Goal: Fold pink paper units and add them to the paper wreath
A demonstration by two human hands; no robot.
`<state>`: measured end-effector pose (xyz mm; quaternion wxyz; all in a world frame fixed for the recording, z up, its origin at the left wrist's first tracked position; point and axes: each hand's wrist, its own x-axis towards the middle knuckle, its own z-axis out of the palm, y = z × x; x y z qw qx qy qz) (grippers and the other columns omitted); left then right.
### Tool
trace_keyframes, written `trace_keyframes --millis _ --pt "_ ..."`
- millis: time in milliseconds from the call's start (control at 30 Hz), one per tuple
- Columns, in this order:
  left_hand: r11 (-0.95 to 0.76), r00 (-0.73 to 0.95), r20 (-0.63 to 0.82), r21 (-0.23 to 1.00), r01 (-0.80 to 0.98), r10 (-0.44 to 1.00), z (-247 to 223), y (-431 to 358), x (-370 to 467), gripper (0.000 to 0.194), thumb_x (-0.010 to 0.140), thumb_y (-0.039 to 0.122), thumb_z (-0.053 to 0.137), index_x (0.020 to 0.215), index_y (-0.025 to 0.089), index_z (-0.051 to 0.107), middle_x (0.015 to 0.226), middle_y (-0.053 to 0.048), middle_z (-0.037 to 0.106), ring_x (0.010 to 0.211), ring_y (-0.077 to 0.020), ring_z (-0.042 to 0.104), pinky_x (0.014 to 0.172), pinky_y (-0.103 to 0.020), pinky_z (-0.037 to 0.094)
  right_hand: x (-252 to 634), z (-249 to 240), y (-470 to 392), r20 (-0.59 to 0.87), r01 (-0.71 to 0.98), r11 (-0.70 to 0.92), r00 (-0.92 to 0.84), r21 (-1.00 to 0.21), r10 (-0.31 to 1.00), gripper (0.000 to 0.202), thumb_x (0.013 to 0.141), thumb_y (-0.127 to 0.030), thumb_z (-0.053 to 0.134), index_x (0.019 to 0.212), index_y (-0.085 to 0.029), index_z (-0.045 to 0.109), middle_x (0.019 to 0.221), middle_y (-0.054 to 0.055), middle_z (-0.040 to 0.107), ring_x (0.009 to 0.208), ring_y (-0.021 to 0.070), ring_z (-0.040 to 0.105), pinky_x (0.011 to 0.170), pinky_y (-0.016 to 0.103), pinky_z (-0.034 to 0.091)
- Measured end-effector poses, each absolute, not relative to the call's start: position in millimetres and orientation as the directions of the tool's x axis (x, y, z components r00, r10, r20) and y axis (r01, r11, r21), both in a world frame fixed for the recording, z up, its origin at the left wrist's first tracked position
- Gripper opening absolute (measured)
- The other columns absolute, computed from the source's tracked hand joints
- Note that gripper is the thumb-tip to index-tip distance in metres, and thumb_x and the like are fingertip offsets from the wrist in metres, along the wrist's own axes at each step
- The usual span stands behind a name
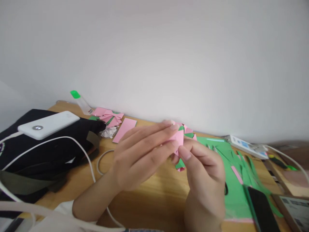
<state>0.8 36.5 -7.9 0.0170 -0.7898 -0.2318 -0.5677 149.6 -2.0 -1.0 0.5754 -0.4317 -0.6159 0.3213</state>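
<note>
My left hand (142,154) and my right hand (205,167) meet above the wooden table, both closed on a small folded pink and green paper piece (178,140). The left fingers lie across its left side and cover much of it. On its lower right, the right thumb presses against the pink face, with the index finger behind. More pink and green folded paper shows behind and below the fingers; I cannot tell whether it is joined to the held piece.
Left are a black bag (48,151), a white power bank (48,124) with cables, a glue bottle (81,102), folded papers (111,116) and a pink strip (125,129). Right are green sheets (238,199), a power strip (246,146) and a phone (263,209). A wall stands behind.
</note>
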Motion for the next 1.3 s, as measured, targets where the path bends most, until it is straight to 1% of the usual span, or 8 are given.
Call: trace_keyframes --millis 133,300,467,633,800,900,1100,1300 --pt "-0.879 0.14 0.871 0.451 0.155 0.471 -12 45 3 0.03 0.084 0.004 0.055 0.106 0.021 0.068 0.113 -0.006 0.073 0.102 -0.0196 0.07 0.088 -0.035 0.059 153 -1 1 0.478 0.217 0.463 0.02 -0.859 0.878 0.027 0.093 -0.019 0.054 0.067 -0.021 0.06 0.062 -0.004 0.059 0.058 0.0097 0.053 0.054 0.024 0.04" --pt "-0.727 0.202 0.71 0.686 0.017 0.674 -6 43 2 0.018 0.088 0.01 0.059 0.096 0.022 0.069 0.068 0.004 0.071 0.058 -0.009 0.065 0.062 -0.02 0.057 155 1 6 0.514 0.256 0.505 -0.035 -0.825 0.857 0.027 0.091 -0.016 0.055 0.065 -0.02 0.058 0.059 -0.004 0.059 0.056 0.0092 0.053 0.053 0.023 0.04" --pt "-0.669 0.172 0.66 0.743 -0.005 0.732 -10 44 2 0.017 0.084 0.007 0.064 0.091 0.022 0.068 0.066 0.005 0.069 0.061 -0.0087 0.065 0.059 -0.018 0.053 152 2 7 0.467 0.259 0.464 -0.051 -0.847 0.883 0.027 0.088 -0.017 0.058 0.061 -0.019 0.058 0.058 -0.003 0.057 0.055 0.0104 0.05 0.053 0.024 0.041" --pt "-0.548 0.216 0.568 0.823 -0.149 0.794 -9 43 2 0.016 0.082 0.007 0.062 0.093 0.019 0.067 0.077 0.001 0.07 0.068 -0.0095 0.065 0.063 -0.019 0.054 151 0 10 0.461 0.116 0.471 -0.1 -0.875 0.882 0.031 0.085 -0.011 0.057 0.056 -0.018 0.05 0.055 -0.005 0.048 0.052 0.0079 0.044 0.05 0.022 0.037" --pt "-0.278 0.433 0.373 0.922 -0.269 0.821 -5 40 0 0.016 0.088 0.013 0.056 0.102 0.019 0.063 0.062 0.003 0.065 0.052 -0.01 0.062 0.05 -0.018 0.052 153 2 16 0.451 -0.038 0.456 -0.245 -0.889 0.859 0.028 0.084 -0.009 0.056 0.058 -0.017 0.057 0.06 -0.001 0.062 0.056 0.0107 0.057 0.054 0.024 0.047" --pt "-0.25 0.449 0.367 0.921 -0.3 0.815 -6 38 0 0.023 0.091 0.015 0.056 0.111 0.023 0.061 0.06 0.005 0.065 0.049 -0.0092 0.06 0.048 -0.017 0.05 156 2 17 0.438 -0.062 0.444 -0.329 -0.894 0.836 0.027 0.086 -0.011 0.058 0.059 -0.017 0.061 0.06 0.001 0.065 0.057 0.0123 0.06 0.055 0.026 0.049" --pt "-0.358 0.426 0.47 0.877 -0.32 0.773 -8 41 5 0.029 0.094 0.018 0.053 0.122 0.02 0.062 0.066 0.001 0.067 0.056 -0.0094 0.064 0.054 -0.017 0.053 159 1 11 0.442 0.008 0.455 -0.222 -0.89 0.869 0.028 0.09 -0.015 0.057 0.062 -0.018 0.062 0.062 -0.001 0.063 0.058 0.0113 0.057 0.054 0.025 0.046" --pt "-0.322 0.451 0.402 0.914 -0.248 0.796 -1 47 0 0.008 0.091 0.019 0.06 0.087 0.017 0.067 0.068 0.0 0.07 0.061 -0.011 0.068 0.057 -0.017 0.056 165 5 8 0.529 0.309 0.554 -0.168 -0.773 0.832 0.028 0.089 -0.015 0.06 0.062 -0.018 0.056 0.061 -0.002 0.06 0.057 0.0101 0.056 0.055 0.025 0.044"
